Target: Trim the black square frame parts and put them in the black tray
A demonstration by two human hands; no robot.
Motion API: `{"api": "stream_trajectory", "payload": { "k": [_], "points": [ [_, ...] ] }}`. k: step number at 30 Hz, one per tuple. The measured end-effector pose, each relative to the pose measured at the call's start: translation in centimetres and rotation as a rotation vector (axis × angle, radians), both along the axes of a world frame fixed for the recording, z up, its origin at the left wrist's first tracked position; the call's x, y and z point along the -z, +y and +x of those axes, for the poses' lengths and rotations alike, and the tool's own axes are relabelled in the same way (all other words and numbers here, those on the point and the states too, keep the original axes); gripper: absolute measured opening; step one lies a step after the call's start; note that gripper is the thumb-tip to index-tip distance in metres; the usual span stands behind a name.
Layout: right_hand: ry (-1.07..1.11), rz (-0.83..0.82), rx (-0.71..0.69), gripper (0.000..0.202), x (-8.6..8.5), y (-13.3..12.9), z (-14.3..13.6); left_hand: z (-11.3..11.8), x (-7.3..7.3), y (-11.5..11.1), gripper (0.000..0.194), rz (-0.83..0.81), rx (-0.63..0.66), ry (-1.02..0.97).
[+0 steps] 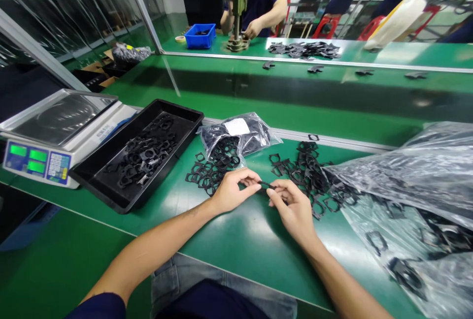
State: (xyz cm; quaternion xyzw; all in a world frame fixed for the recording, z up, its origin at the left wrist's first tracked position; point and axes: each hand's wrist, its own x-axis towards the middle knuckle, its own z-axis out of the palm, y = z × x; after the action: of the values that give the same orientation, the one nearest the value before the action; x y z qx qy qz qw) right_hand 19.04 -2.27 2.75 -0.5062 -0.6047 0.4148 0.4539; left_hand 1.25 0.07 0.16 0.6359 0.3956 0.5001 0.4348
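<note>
Between my two hands, just above the green table, is a small black ring-shaped part [265, 184]. My left hand [236, 188] pinches one side of it between thumb and fingers. The other side is gripped the same way by my right hand [291, 203]. Left of my hands lies a heap of black ring parts [207, 174], spilling by the mouth of a clear plastic bag [254, 134] with a white label. To the right is another pile of similar parts [308, 166], reaching a large clear bag [406, 171] with more parts inside.
A black tray [138, 203] of parts stands left, beside a digital scale [66, 137] with green displays. Across a metal rail, a co-worker's hand [254, 27] is at a green press [238, 18], near a blue bin [199, 38] and black pieces [303, 49].
</note>
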Motion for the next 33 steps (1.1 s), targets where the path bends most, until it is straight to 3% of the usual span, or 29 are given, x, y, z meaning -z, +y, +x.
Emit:
{"api": "stream_trajectory", "payload": {
  "k": [10,19,25,33],
  "points": [
    [0.018,-0.001,0.005,0.029,0.25,0.09,0.10,-0.05,-0.21,-0.07,0.011,0.010,0.000,-0.008],
    [0.126,-0.143,-0.019,0.033,-0.12,0.36,-0.04,-0.11,0.22,0.15,0.024,-0.152,0.002,-0.109],
    [0.218,-0.208,-0.011,0.036,0.05,0.34,-0.27,-0.43,-0.15,0.39,0.038,-0.341,0.085,-0.233],
    [0.109,-0.049,0.025,0.027,0.32,-0.03,-0.22,-0.64,-0.32,0.28,0.034,-0.400,0.072,-0.215]
  ]
}}
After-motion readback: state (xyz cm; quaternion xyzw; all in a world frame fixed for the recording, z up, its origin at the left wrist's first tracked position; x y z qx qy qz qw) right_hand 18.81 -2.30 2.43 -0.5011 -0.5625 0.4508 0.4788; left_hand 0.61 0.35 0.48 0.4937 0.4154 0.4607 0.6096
